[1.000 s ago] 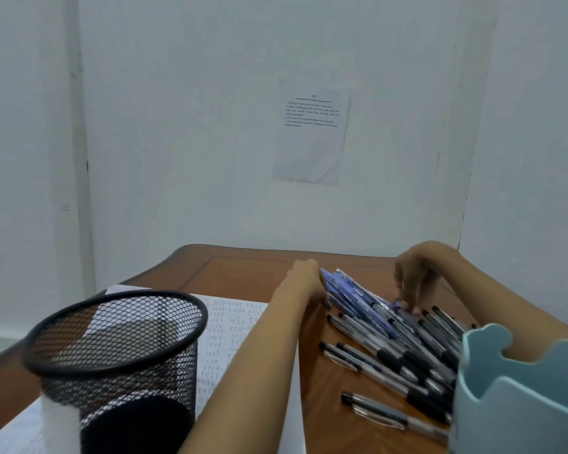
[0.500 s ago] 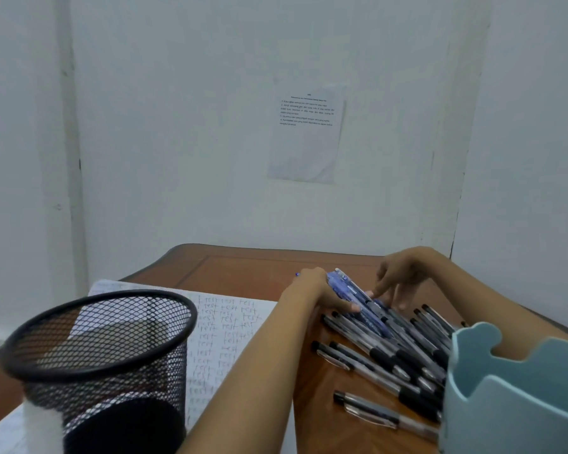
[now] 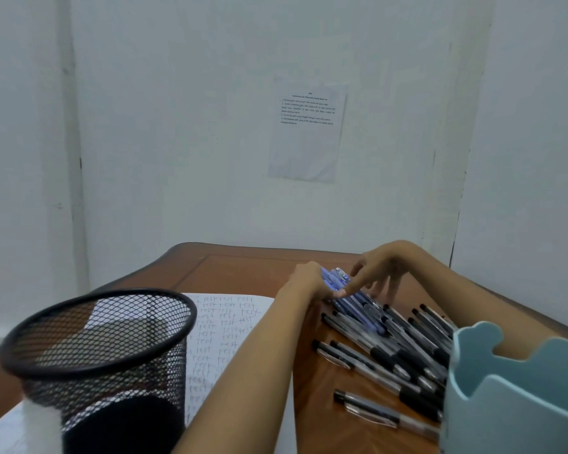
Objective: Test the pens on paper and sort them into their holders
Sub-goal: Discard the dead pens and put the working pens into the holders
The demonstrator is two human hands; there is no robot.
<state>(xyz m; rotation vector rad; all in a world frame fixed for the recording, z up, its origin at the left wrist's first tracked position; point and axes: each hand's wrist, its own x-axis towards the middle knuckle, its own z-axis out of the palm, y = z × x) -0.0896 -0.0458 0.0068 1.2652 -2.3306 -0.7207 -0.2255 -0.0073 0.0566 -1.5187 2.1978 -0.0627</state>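
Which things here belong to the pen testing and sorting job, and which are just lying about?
Job: blue pens gripped by the left hand, black pens by the right hand, test paper, black mesh holder, pale blue holder.
Just there: printed sheet on the wall, wooden table.

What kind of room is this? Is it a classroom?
Probably a small study or office corner, though I cannot be sure. A wooden table stands against bare white walls, a printed sheet is stuck on the wall, and the table holds many pens, a black mesh holder and written-on paper.
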